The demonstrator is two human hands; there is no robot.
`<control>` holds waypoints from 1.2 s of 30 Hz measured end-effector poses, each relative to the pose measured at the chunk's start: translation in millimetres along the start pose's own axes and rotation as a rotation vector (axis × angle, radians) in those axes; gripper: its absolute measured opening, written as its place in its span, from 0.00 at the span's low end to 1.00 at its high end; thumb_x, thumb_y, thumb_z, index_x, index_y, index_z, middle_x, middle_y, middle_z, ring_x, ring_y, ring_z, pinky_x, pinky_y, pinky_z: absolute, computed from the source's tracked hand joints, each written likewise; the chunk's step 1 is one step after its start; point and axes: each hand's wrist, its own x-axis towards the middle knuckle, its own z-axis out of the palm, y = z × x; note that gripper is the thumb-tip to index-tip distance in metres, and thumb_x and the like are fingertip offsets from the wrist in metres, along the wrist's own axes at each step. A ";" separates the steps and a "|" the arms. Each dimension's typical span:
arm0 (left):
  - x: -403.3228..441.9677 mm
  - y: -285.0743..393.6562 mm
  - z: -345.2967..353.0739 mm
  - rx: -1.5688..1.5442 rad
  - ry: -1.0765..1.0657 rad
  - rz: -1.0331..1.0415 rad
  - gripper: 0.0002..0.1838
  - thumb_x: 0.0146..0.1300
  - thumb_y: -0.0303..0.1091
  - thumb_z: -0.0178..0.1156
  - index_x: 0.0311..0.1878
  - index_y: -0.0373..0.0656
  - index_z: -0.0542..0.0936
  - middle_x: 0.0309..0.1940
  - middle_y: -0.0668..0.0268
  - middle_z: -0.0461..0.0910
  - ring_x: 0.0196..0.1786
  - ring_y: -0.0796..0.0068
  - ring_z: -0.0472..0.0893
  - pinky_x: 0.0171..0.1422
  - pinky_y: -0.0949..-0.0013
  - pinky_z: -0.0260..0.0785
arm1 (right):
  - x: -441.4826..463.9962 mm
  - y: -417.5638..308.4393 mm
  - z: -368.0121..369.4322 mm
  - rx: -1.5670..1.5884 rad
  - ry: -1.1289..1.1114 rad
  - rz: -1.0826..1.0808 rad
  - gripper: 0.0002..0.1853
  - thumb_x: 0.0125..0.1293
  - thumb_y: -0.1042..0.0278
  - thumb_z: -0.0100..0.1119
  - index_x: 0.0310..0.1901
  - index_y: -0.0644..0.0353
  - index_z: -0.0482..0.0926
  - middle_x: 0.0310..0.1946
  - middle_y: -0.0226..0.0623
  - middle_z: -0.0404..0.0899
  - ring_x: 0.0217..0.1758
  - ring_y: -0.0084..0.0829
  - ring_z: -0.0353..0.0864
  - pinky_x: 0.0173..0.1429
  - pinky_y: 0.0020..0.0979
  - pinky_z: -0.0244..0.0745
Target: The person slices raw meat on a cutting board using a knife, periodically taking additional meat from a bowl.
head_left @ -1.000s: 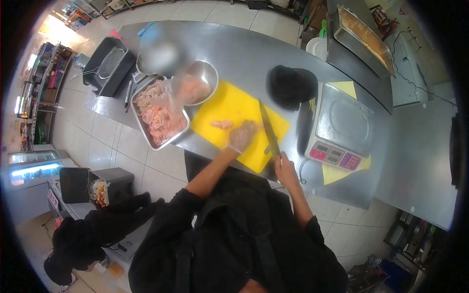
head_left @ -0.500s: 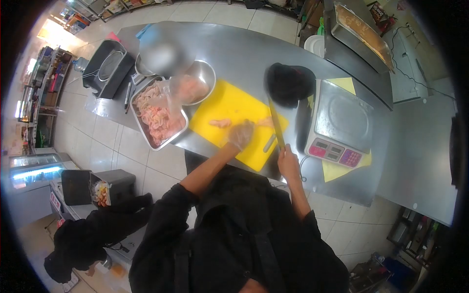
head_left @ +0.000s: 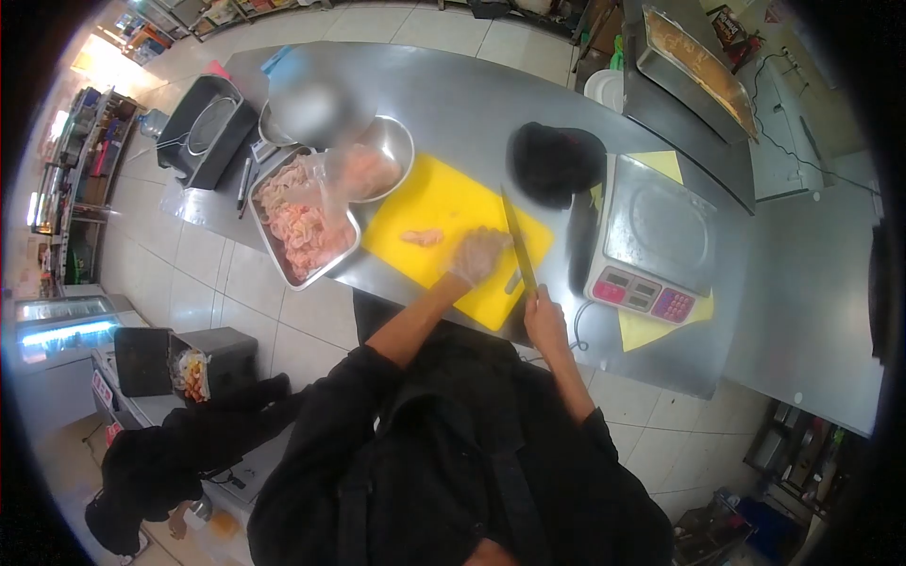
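On the yellow cutting board [head_left: 408,200], my left hand [head_left: 478,255], in a clear plastic glove, presses with bent fingers on a piece of raw meat that it mostly hides. My right hand [head_left: 545,323] grips a long knife [head_left: 519,241] by its handle, the blade slanting across the board right beside my left fingertips. Another pale pink piece of meat [head_left: 423,237] lies to the left of my left hand. Under the knife, near the board's right edge, a grey handle-like thing [head_left: 513,281] shows in part.
Left of the board stand a metal tray [head_left: 327,268] heaped with raw meat and a steel bowl [head_left: 405,156] with more meat. A black cap-like bundle [head_left: 557,162] and a digital scale [head_left: 658,226] are to the right. A person in black [head_left: 160,462] bends at lower left.
My left hand has shifted right onto the meat piece by the blade. The knife and my right hand have moved slightly left and down, the blade now close to my left fingers.
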 end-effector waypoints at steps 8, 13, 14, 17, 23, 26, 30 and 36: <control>-79.7 -45.2 10.5 0.193 -0.251 -0.133 0.16 0.68 0.35 0.55 0.57 0.42 0.79 0.35 0.60 0.83 0.37 0.56 0.84 0.46 0.55 0.77 | 6.8 4.7 -5.0 0.004 -0.042 -0.021 0.14 0.79 0.59 0.44 0.54 0.60 0.70 0.35 0.66 0.83 0.43 0.70 0.82 0.49 0.64 0.76; -52.1 -27.9 -28.5 -0.059 -0.157 -0.159 0.17 0.66 0.34 0.60 0.57 0.39 0.78 0.41 0.57 0.81 0.46 0.55 0.82 0.52 0.55 0.75 | 9.2 2.1 -1.3 0.059 -0.079 -0.007 0.14 0.80 0.58 0.44 0.54 0.60 0.70 0.36 0.68 0.82 0.45 0.71 0.82 0.51 0.65 0.75; -34.9 -14.5 -40.0 -0.052 0.035 -0.104 0.17 0.66 0.34 0.61 0.57 0.40 0.78 0.44 0.56 0.81 0.48 0.54 0.81 0.54 0.55 0.75 | 10.1 4.3 2.0 0.059 -0.083 0.003 0.14 0.80 0.58 0.44 0.55 0.59 0.70 0.36 0.68 0.82 0.45 0.71 0.81 0.51 0.65 0.75; -0.7 6.5 -51.0 -0.138 0.132 -0.046 0.17 0.66 0.33 0.62 0.57 0.42 0.79 0.44 0.56 0.81 0.50 0.55 0.81 0.54 0.55 0.75 | 10.4 7.9 4.5 0.056 -0.078 0.008 0.14 0.80 0.58 0.45 0.54 0.59 0.70 0.36 0.68 0.82 0.45 0.71 0.81 0.51 0.65 0.75; 2.7 -5.0 11.9 0.170 0.034 0.025 0.17 0.68 0.35 0.59 0.59 0.51 0.80 0.40 0.60 0.82 0.42 0.60 0.83 0.43 0.58 0.77 | 4.8 3.5 -1.7 0.091 -0.053 -0.006 0.14 0.79 0.59 0.46 0.56 0.61 0.71 0.36 0.68 0.82 0.44 0.71 0.81 0.48 0.63 0.76; -1.3 -13.3 18.5 0.168 0.103 0.111 0.17 0.69 0.36 0.58 0.59 0.53 0.80 0.37 0.60 0.83 0.40 0.60 0.84 0.42 0.58 0.78 | 6.9 7.7 1.7 0.097 -0.051 -0.009 0.16 0.79 0.60 0.46 0.58 0.62 0.71 0.37 0.69 0.82 0.44 0.70 0.81 0.47 0.62 0.76; -0.7 -14.6 15.4 -0.019 -0.184 -0.007 0.16 0.70 0.38 0.57 0.60 0.53 0.80 0.38 0.57 0.85 0.42 0.57 0.86 0.46 0.55 0.79 | 6.8 6.8 -4.3 0.026 -0.035 -0.012 0.15 0.80 0.58 0.45 0.55 0.60 0.71 0.35 0.66 0.83 0.43 0.70 0.82 0.48 0.64 0.76; -27.3 -35.4 17.6 0.026 -0.156 -0.094 0.17 0.68 0.35 0.53 0.57 0.44 0.79 0.39 0.54 0.85 0.40 0.56 0.86 0.44 0.53 0.79 | 5.9 3.0 -18.3 -0.065 -0.088 -0.032 0.15 0.80 0.56 0.43 0.54 0.60 0.72 0.34 0.65 0.83 0.42 0.69 0.83 0.48 0.64 0.76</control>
